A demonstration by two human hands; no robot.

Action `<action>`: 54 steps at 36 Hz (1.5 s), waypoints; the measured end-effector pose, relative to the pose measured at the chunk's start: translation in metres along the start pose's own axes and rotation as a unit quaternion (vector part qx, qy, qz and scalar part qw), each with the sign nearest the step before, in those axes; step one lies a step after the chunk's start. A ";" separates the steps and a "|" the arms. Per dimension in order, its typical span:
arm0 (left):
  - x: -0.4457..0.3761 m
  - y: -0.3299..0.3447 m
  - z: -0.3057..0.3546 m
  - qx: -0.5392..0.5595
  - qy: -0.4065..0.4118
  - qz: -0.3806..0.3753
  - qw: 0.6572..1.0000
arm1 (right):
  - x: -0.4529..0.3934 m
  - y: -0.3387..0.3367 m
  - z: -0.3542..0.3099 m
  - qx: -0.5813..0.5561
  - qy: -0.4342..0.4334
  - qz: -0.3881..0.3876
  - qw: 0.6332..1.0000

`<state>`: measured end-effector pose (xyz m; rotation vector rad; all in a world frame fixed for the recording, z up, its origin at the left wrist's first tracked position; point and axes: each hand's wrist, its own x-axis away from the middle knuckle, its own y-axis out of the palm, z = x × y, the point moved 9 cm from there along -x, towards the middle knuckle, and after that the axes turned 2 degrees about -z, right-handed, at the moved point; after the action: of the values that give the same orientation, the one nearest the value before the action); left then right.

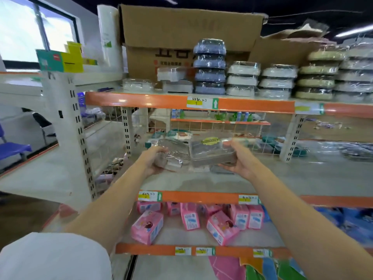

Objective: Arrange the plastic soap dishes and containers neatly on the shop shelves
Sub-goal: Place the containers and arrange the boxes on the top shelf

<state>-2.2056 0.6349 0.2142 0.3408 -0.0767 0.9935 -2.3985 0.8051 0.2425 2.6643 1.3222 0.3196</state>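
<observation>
Looking through the head camera, I see my left hand (156, 161) gripping a wrapped clear plastic soap dish (174, 153) and my right hand (238, 158) gripping a clear lidded plastic container (212, 151), both above the grey middle shelf (302, 178); wrapped dish stacks (210, 66) fill the orange-edged top shelf (141, 100) before a brown cardboard box (181, 31).

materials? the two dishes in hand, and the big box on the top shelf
Dish in left hand: soap dish, apparently grey plastic under glossy, crinkled clear wrap.
Dish in right hand: lidded dish, clear glossy lid showing the label through it, matte grey base, likely plastic.
Box: brown corrugated cardboard, matte, creased flaps.
</observation>
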 end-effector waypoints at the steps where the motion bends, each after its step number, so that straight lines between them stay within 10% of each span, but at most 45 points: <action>1: -0.005 0.006 -0.004 -0.003 -0.001 0.000 1.000 | -0.005 -0.006 0.002 0.004 0.003 0.002 1.000; 30: -0.185 0.073 -0.155 -0.030 -0.091 0.004 0.995 | -0.172 -0.166 0.139 -0.055 0.165 0.086 0.981; 54: -0.189 0.053 -0.139 -0.410 -0.090 0.102 0.902 | -0.198 -0.185 0.132 0.383 0.134 0.055 0.912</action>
<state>-2.3655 0.5523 0.0548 -0.3634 -0.6908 1.0443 -2.6235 0.7527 0.0489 3.4515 1.6436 0.2080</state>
